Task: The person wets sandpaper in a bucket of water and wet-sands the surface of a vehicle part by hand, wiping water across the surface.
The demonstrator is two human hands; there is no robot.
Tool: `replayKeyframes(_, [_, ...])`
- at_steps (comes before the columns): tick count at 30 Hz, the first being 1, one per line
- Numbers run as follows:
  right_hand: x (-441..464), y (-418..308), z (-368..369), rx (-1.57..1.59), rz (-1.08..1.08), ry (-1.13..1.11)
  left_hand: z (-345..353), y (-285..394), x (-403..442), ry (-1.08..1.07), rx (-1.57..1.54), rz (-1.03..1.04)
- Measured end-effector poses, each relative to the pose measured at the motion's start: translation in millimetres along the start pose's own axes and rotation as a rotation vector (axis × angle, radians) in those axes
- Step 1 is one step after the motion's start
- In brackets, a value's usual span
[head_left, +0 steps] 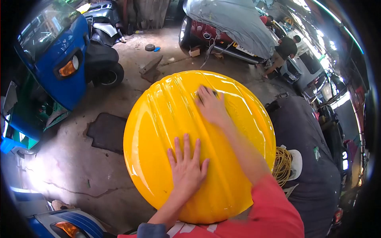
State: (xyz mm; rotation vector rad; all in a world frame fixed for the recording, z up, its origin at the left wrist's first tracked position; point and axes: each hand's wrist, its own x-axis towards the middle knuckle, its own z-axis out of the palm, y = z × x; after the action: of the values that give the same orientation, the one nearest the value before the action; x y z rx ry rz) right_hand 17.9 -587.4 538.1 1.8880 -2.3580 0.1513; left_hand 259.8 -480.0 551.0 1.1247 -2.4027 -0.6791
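Note:
A large, glossy yellow panel [158, 131] with raised ridges fills the middle of the head view. My left hand [187, 166] lies flat on its lower middle, fingers spread, holding nothing. Farther up and to the right, my right hand [212, 104] presses on the panel's surface. Its fingers are bent over a small dark object [216, 94], mostly hidden beneath them. The right forearm is a little blurred.
A blue vehicle [59, 51] stands at upper left, a covered red car [198, 33] at the top. Coiled yellow cable [282, 164] and a dark-covered shape [305, 146] are to the right. A person [286, 47] bends at upper right. A black mat [107, 132] lies left.

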Motion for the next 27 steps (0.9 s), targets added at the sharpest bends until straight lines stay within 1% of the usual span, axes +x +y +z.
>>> replayKeyframes(2, [80.7,-5.0,2.2,0.026,0.000,-0.129,1.2,1.9,-0.4,0.024,0.019,-0.001])
replayKeyframes(3, [111.1,-9.8,9.1,0.051,0.022,-0.150,1.7,3.3,-1.0,0.029,0.026,-0.003])
replayKeyframes(5, [126.8,-15.6,11.8,0.097,0.039,-0.159,-0.9,3.9,1.0,0.044,0.040,-0.005])
replayKeyframes(7, [111.5,-22.7,2.3,0.179,0.024,-0.195,-3.4,4.7,1.3,0.038,0.075,-0.015])
replayKeyframes(8, [95.0,-21.4,-2.0,0.194,0.040,-0.189,-2.6,6.4,2.2,0.037,0.087,-0.015])
replayKeyframes(10, [35.8,-23.1,-20.5,0.162,-0.083,-0.214,2.6,5.5,4.4,0.051,0.105,-0.006])
replayKeyframes(12, [-27.9,-21.6,-29.2,0.078,-0.130,-0.149,8.7,2.7,5.3,0.083,0.125,-0.010])
replayKeyframes(14, [-94.3,-19.1,-27.9,0.057,-0.170,-0.036,13.1,-0.2,6.7,0.115,0.150,-0.001])
replayKeyframes(16, [-159.5,-21.7,-46.5,0.047,-0.200,-0.019,15.9,-2.6,7.3,0.119,0.163,-0.004])
replayKeyframes(18, [-219.9,-24.0,-58.6,0.104,-0.201,-0.006,19.6,-6.8,9.0,0.127,0.177,-0.010])
replayKeyframes(21, [-299.9,-31.7,-79.6,0.081,-0.174,0.018,21.1,-9.9,11.2,0.098,0.221,-0.027])
replayKeyframes(27, [-423.4,-37.1,-100.0,0.339,-0.106,-0.022,19.9,-17.8,15.8,0.089,0.250,-0.017])
